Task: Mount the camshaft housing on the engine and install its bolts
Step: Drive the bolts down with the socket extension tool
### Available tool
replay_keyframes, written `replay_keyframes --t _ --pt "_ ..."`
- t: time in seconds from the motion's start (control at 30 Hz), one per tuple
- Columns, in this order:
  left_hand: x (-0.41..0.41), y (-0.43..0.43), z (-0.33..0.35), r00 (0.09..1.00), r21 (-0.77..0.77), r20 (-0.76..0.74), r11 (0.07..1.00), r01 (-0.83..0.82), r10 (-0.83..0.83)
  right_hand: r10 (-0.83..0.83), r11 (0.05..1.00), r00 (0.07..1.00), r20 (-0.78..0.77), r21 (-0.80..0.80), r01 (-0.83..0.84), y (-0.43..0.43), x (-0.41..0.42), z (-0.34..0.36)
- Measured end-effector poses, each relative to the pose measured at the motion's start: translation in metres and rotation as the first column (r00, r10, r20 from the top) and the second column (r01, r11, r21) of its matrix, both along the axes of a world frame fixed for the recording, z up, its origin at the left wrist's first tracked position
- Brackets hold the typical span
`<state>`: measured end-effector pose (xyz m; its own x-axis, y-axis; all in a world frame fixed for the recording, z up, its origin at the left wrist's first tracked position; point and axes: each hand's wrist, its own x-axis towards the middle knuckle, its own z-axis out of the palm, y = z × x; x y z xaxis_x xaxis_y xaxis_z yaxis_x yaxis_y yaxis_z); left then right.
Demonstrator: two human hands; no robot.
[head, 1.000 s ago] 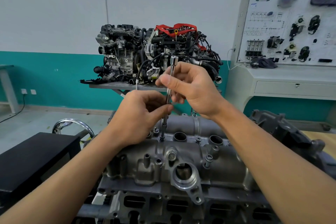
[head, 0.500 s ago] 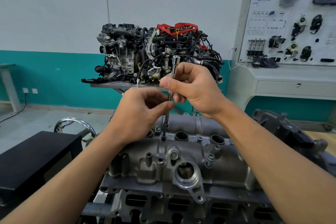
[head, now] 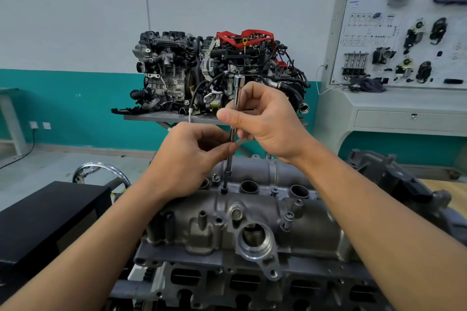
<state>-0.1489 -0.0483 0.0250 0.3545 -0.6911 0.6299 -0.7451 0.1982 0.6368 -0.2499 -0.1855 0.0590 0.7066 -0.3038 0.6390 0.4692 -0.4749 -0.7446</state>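
Slim chrome extension bar upright, both hands clamped on it: right hand pinches high, left hand lower. Tip's on a bolt at the far edge of the rough cast-alu camshaft housing, sat atop the engine. Teal/white wall, display engine behind.

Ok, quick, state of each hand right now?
Left hand: closed, pinching the driver shaft low down.
Right hand: closed, gripping the same driver shaft near its top.
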Motion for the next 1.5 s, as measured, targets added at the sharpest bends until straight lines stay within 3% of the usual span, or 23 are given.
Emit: replay_keyframes --t 0.2,0.4,0.47,0.57,0.7,0.9,1.1,1.37,1.5 --pt "-0.0033 0.0034 0.0011 0.996 0.133 0.069 0.99 0.05 -0.059 0.088 0.996 0.994 -0.066 0.0 -0.089 0.0007 -0.0029 0.004" --pt "-0.0011 -0.001 0.0022 0.999 0.006 0.009 0.999 -0.04 0.04 -0.029 1.0 0.999 0.026 -0.006 0.029 0.001 0.0042 -0.0012" --pt "-0.0002 -0.0002 0.0015 1.0 0.013 0.012 1.0 -0.024 0.024 0.002 1.0 1.0 0.003 -0.006 -0.002 0.0005 0.0023 -0.0009" --pt "-0.0015 0.0036 0.0 0.997 0.083 0.06 0.996 0.037 -0.042 0.106 0.994 0.993 -0.051 -0.004 -0.107 0.0006 -0.0022 0.0013" --pt "-0.0014 0.0022 -0.0005 0.995 0.159 0.09 0.987 0.028 -0.043 0.089 0.995 0.994 -0.063 -0.029 -0.091 0.0005 -0.0037 0.0016" --pt "0.0002 -0.001 0.0004 1.0 0.014 0.025 1.0 -0.02 0.02 -0.002 1.0 1.0 -0.014 0.031 0.002 0.0026 0.0025 -0.0025" --pt "-0.0014 0.0022 -0.0008 0.99 0.115 0.141 0.993 -0.008 -0.008 0.07 0.997 0.992 -0.101 -0.036 -0.074 0.0018 -0.005 0.0012" --pt "-0.0007 -0.0005 0.0011 0.999 0.012 0.002 0.999 -0.039 0.039 -0.021 1.0 0.999 -0.026 -0.003 0.021 0.0025 0.003 -0.002" --pt "0.0011 0.0 -0.0001 1.0 0.013 0.002 1.0 -0.006 0.006 0.02 1.0 0.999 -0.048 -0.02 -0.021 0.0045 0.0006 -0.0004"
